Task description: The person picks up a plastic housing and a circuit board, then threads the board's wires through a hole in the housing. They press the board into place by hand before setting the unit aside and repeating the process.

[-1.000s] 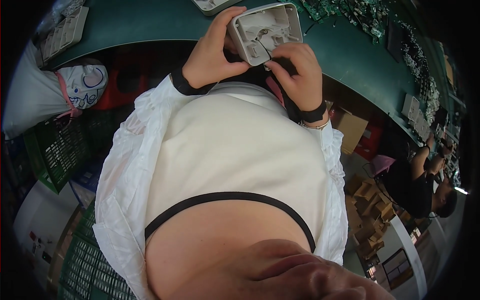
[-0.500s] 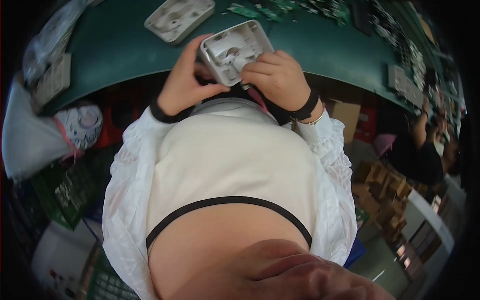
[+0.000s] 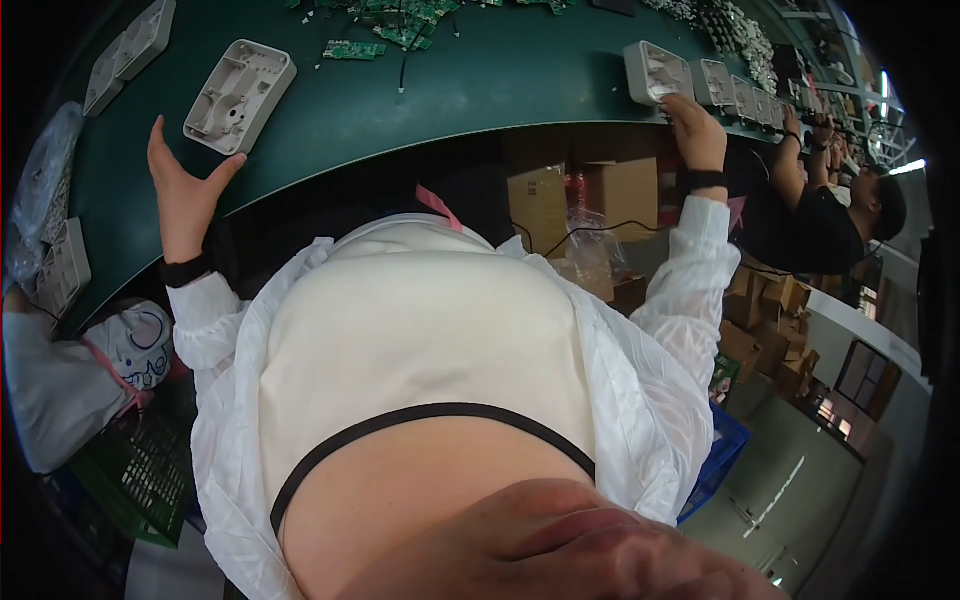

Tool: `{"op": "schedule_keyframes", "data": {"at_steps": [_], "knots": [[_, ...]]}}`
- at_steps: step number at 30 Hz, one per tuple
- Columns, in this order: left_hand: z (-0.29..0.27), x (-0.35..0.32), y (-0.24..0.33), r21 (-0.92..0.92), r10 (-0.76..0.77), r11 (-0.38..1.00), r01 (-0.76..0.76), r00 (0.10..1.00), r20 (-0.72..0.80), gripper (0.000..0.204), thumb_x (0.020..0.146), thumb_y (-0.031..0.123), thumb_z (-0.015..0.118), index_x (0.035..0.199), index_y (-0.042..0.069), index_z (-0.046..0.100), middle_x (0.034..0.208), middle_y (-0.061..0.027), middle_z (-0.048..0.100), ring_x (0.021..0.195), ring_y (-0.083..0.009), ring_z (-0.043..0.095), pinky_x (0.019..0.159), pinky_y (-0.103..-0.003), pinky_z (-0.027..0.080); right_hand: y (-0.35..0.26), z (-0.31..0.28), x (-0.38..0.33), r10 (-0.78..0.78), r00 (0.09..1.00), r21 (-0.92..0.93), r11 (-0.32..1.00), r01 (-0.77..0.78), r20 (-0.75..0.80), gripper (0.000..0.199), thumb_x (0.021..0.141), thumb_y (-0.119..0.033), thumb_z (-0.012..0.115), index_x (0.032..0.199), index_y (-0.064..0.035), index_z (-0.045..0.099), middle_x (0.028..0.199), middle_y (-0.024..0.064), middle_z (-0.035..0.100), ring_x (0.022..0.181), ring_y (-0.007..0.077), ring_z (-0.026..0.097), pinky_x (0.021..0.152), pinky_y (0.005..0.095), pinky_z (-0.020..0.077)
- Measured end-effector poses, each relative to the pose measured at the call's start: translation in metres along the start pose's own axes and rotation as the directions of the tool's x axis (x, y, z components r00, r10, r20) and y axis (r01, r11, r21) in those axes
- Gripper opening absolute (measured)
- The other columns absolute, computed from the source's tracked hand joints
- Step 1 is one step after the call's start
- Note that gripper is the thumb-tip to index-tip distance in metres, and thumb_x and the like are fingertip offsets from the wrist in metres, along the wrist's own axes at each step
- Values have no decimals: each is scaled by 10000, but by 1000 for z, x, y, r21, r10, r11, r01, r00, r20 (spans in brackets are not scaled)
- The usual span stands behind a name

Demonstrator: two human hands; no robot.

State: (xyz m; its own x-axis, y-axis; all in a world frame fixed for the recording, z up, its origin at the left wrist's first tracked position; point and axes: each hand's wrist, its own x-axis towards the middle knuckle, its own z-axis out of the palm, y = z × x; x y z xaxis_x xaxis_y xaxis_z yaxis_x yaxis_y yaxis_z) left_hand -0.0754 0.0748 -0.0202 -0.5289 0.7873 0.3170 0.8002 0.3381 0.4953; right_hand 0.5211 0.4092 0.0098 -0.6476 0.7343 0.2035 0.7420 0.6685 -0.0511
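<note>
Dark green workbench point(image 3: 520, 80) curves across the top of the view, seen from above by the person standing at it, whose white top and sheer white sleeves fill the middle.

At the far left edge of the bench lie two pale plastic housings point(image 3: 130, 50) end to end, with a clear plastic bag point(image 3: 40, 190) below them and another pale part point(image 3: 62, 270) near the bench rim. Below the bench on that side sit a white bundle with a pink strap point(image 3: 135, 345) and a green crate point(image 3: 140, 480).

The left hand point(image 3: 185, 195) is raised at the bench's near edge, open, fingers spread, thumb pointing right, grasping nothing. A black wristband circles its wrist. Just above and to the right of it, apart from the fingers, lies a white plastic housing point(image 3: 240, 95), hollow side up, tilted on the green surface.

Further right, small green circuit boards point(image 3: 395, 25) are scattered near the bench's far side. Under the bench stand brown cardboard boxes point(image 3: 585, 195).

The right hand point(image 3: 695, 130) reaches out to the right, its fingers touching the lower edge of a white housing point(image 3: 657, 72) that stands first in a row of similar housings point(image 3: 745, 95) running away along the bench. Whether the fingers grip it or only rest on it I cannot tell.

At the far right, another person in a dark top point(image 3: 800, 215) works at the same bench.
</note>
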Motion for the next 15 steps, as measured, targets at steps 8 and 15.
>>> {"op": "schedule_keyframes", "data": {"at_steps": [8, 15], "knots": [[13, -7, 1, -167, -8, 986, 15, 999, 38, 1186, 698, 336, 973, 1592, 8, 267, 1544, -280, 414, 1404, -409, 473, 1169, -450, 406, 94, 35, 10, 129, 992, -133, 983, -125, 15, 191, 1005, -220, 635, 1128, -149, 763, 1142, 80, 756, 1021, 352, 717, 853, 425, 578], [14, -10, 16, -147, -103, 984, 104, 995, 16, 1174, 687, 289, 974, 1583, 10, 269, 1493, -258, 474, 1343, -382, 541, 1139, -431, 441, 42, 48, 15, 123, 960, -134, 978, -161, -251, 199, 1005, -169, 642, 1162, -115, 753, 1077, 114, 754, 1012, 366, 716, 870, 428, 573]]}}
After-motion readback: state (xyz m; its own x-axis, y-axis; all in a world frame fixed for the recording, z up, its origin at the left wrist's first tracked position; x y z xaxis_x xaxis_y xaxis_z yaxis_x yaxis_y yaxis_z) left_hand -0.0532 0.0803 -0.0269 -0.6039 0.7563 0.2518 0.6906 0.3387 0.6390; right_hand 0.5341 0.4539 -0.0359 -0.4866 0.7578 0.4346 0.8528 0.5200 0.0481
